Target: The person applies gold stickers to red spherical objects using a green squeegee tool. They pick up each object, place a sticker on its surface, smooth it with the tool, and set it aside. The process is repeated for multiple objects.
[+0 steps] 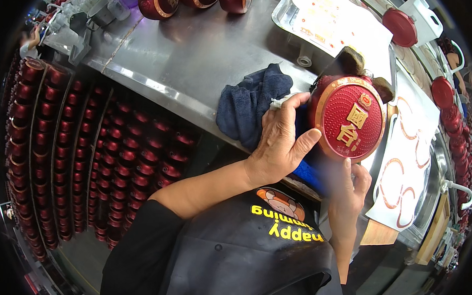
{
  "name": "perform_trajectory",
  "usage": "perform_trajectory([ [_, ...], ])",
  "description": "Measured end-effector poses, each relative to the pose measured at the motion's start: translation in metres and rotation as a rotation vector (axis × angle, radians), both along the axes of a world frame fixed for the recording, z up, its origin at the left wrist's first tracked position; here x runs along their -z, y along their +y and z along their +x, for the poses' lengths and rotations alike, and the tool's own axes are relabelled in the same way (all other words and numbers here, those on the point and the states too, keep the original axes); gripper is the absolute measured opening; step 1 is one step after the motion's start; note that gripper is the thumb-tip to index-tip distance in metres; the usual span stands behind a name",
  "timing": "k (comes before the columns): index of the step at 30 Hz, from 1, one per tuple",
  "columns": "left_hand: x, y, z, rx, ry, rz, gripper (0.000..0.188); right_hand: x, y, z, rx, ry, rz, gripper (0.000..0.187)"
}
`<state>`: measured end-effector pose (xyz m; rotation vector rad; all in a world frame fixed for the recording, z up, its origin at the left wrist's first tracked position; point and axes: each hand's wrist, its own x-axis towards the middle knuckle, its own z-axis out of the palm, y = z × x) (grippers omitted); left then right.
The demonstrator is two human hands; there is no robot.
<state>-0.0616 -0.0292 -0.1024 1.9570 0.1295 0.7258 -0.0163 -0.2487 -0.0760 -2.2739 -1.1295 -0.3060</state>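
Observation:
A round, flat red bottle (349, 121) with a gold rim band and raised gold characters stands tilted, its face toward me. Dark worn pads (349, 61) flank its short neck at the top. My left hand (283, 136) is at its left edge, thumb on the rim and fingers along the side. Some white material (279, 103) shows by those fingers; what it is I cannot make out. At the bottle's lower rim, my right hand (352, 188) rests its index fingertip, the other fingers curled and partly blurred. A dark blue cloth (253, 103) lies crumpled beside my left hand.
Several red bottles (158, 2) stand on the steel table (193, 54) at the far left. Behind the held bottle is a tray with a printed sheet (333, 19). White sheets with curved red-gold strips (400, 177) lie at right. Many red bottles (123, 157) fill racks at left.

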Motion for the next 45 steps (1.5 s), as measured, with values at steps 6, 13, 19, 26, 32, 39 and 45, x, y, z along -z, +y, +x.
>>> perform_trajectory([
  [6, 0.006, -0.002, -0.001, -0.03, 0.009, 0.046, 0.065, 0.0, -0.002, 0.0, 0.005, 0.01, -0.008, 0.08],
  [13, 0.007, -0.024, -0.043, 0.045, -0.002, 0.786, 0.074, -0.001, -0.001, 0.0, 0.004, 0.007, -0.003, 0.079],
  [19, 0.009, -0.014, -0.031, 0.04, 0.102, 0.336, 0.086, 0.0, -0.003, 0.001, 0.0, -0.007, -0.014, 0.081],
  [26, -0.001, -0.013, -0.008, 0.007, 0.16, 0.25, 0.099, 0.006, -0.003, 0.001, 0.003, -0.016, 0.004, 0.082],
  [32, -0.001, -0.01, -0.006, 0.015, 0.166, 0.181, 0.094, 0.005, -0.005, 0.002, -0.002, -0.022, -0.02, 0.082],
  [39, 0.004, -0.006, -0.006, 0.053, 0.12, 0.089, 0.085, 0.004, -0.004, 0.003, -0.002, -0.016, -0.013, 0.082],
  [45, -0.002, -0.023, -0.039, 0.126, -0.128, 0.507, 0.089, 0.006, -0.004, 0.002, -0.009, -0.02, -0.004, 0.08],
])
